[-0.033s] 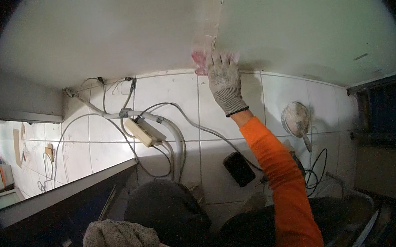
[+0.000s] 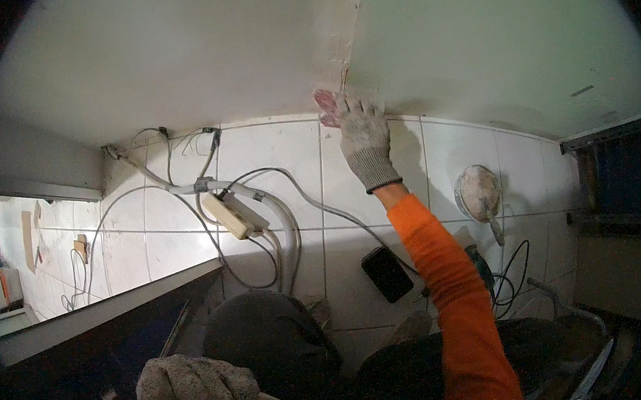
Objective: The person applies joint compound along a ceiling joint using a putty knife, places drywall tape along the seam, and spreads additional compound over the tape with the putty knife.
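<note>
My right hand [image 2: 365,124], in a grey knit glove with a ribbed cuff, reaches up to the foot of a pale wall. Its stretched fingers press a reddish sheet that looks like sandpaper [image 2: 325,108] against the wall, beside a vertical joint [image 2: 344,53] with a rough filled strip. Part of the sheet sticks out past the fingertips on the left; the rest lies under the hand. My left hand [image 2: 193,394], gloved too, is closed low in front of me, near my dark-clad knee [image 2: 263,327]. A pale rounded edge shows beside it, too little to identify.
White floor tiles [image 2: 262,144] meet the wall. A cream power strip [image 2: 229,215] lies among grey cables and a pale conduit [image 2: 288,226]. A dark phone [image 2: 388,274] and a round dusty pan-like thing [image 2: 478,192] with a handle lie nearby. At left stands a dark-framed panel [image 2: 116,302].
My right hand has slid slightly down along the wall, with the reddish sheet under it. The left hand has barely shifted.
</note>
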A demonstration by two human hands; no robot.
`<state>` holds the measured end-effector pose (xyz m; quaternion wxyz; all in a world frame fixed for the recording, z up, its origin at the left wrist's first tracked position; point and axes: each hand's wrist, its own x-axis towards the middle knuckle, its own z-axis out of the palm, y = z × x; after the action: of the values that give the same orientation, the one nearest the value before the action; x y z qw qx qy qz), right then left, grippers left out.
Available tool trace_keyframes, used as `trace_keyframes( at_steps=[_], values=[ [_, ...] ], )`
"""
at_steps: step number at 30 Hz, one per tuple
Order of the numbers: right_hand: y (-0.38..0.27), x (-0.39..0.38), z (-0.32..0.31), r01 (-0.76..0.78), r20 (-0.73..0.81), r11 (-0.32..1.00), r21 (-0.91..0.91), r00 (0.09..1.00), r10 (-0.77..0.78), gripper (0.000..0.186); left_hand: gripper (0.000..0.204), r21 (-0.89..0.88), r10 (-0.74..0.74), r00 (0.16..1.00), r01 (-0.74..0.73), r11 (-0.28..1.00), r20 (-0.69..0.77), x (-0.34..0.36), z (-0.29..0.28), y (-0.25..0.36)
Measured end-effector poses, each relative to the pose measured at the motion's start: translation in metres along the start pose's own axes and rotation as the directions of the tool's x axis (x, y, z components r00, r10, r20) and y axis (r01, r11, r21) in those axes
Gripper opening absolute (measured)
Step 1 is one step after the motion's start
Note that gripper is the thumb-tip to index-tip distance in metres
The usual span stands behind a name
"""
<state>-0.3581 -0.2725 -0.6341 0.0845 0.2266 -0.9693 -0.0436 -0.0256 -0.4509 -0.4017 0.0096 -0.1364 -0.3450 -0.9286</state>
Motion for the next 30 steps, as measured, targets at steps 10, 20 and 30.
trace_keyframes(
  at_steps=[10, 20, 30],
  values=[
    [-0.017, -0.063, 0.078, 0.175, 0.668, -0.970, 0.168, 0.703, 0.243, 0.038, 0.023, 0.035, -0.030, 0.999, 0.030, 0.999, 0.015, 0.001, 0.009, -0.001],
    [0.001, -0.016, 0.123, -0.013, 0.566, -0.976, -0.217, 0.813, -0.137, 0.039, 0.020, 0.112, -0.004, 0.999, 0.010, 0.994, -0.049, 0.012, 0.013, -0.001],
    [0.027, 0.064, 0.139, 0.186, 0.701, -0.936, -0.298, 0.708, -0.083, 0.042, 0.019, 0.126, 0.021, 0.995, -0.009, 0.992, -0.093, 0.014, 0.008, 0.001]
  ],
)
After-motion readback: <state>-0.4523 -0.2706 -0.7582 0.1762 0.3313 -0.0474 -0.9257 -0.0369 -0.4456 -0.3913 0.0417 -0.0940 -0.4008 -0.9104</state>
